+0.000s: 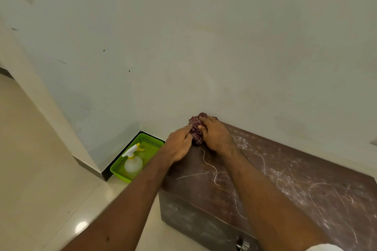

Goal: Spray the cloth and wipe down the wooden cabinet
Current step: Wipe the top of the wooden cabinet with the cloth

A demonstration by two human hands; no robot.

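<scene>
Dusty cabinet top [285, 179]: fingers of left hand [179, 144], right hand [216, 136] clutch maroon cloth [194, 123].

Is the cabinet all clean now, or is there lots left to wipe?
Not nearly. The spray bottle sits in the green basket on the floor, so spraying is probably done. The left hand and right hand both grip the bunched red cloth at the far corner of the cabinet top, by the wall. Left: white dusty streaks cover most of the top, and the front face looks smudged too.
</scene>
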